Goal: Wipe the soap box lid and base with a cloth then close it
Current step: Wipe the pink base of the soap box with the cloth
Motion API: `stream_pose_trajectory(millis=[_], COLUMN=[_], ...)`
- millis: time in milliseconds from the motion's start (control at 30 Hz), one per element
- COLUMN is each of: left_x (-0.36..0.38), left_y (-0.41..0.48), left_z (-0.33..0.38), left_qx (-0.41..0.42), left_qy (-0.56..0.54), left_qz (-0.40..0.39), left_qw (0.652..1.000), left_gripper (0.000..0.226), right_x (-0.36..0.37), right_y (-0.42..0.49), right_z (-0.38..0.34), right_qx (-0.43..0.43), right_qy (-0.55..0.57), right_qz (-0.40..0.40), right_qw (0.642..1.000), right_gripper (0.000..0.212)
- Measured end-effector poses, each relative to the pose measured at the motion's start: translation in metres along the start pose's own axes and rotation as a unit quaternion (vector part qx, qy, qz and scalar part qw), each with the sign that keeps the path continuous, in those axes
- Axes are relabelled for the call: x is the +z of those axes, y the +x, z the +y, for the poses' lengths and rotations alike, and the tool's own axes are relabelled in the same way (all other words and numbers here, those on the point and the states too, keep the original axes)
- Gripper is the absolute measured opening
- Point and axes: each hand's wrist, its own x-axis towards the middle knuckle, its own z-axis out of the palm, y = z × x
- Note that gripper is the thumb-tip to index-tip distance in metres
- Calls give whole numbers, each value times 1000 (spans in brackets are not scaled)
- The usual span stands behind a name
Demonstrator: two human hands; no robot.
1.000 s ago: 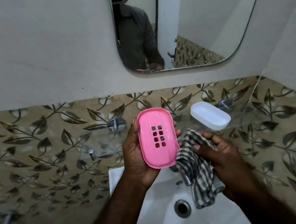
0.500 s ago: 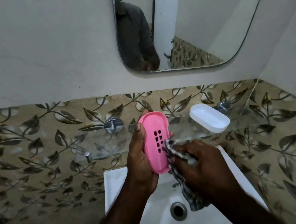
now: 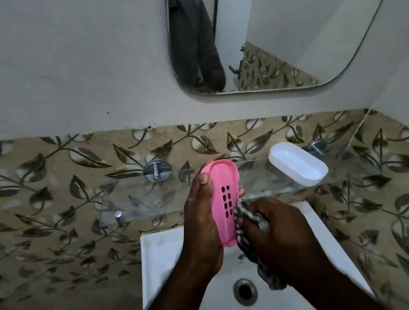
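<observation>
Leaf-patterned tiles (image 3: 33, 207) cover the far wall below a mirror (image 3: 284, 23), and a glass shelf (image 3: 146, 198) is fixed across them above a white basin (image 3: 166, 261).

The pink base (image 3: 224, 178), taken to be the base from its drain slots, is held on edge over the basin. It is gripped by the left hand (image 3: 200, 221), with the thumb laid along its left rim and fingertips curled round its far and right edges. A checked cloth (image 3: 244, 214) is bunched in the curled fingers of the right hand (image 3: 280, 228) and pressed against the lower right of the base. Its loose tail hangs toward the drain (image 3: 245, 291). The white lid (image 3: 297, 163) lies hollow side up at the right end of the shelf, well apart from both hands.

Several risks can be judged from here:

- **Dropped base:** it is clamped only by its rims, so a hard sideways stroke of the cloth could twist it out of the grip and drop it into the basin.
- **Snagged cloth:** the cloth could be caught in the slots and the stroke checked.
- **Wet cloth:** the hanging tail could be dragged through any wet near the drain, and damp carried back onto the plastic.
- **Lid knocked off:** the lid sits close to the shelf's near edge and could be knocked off when it is reached for.
- **Loose closure:** the box could be left loose if the two halves are brought together askew.
</observation>
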Motion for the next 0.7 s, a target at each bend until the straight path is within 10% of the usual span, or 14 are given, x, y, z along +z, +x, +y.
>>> stream_pose_trajectory(millis=[233, 700], left_x=[15, 11], left_y=[-2, -3], left_z=[-2, 0], left_qx=[-8, -43], left_qy=[56, 63], left_qz=[-19, -39], left_qw=[998, 996], left_gripper=[56, 50], right_x=[-18, -22], right_y=[43, 46], right_z=[-16, -20], right_qx=[-39, -87], right_qy=[-33, -86], right_qz=[111, 78], right_qw=[992, 989], right_gripper=[9, 12])
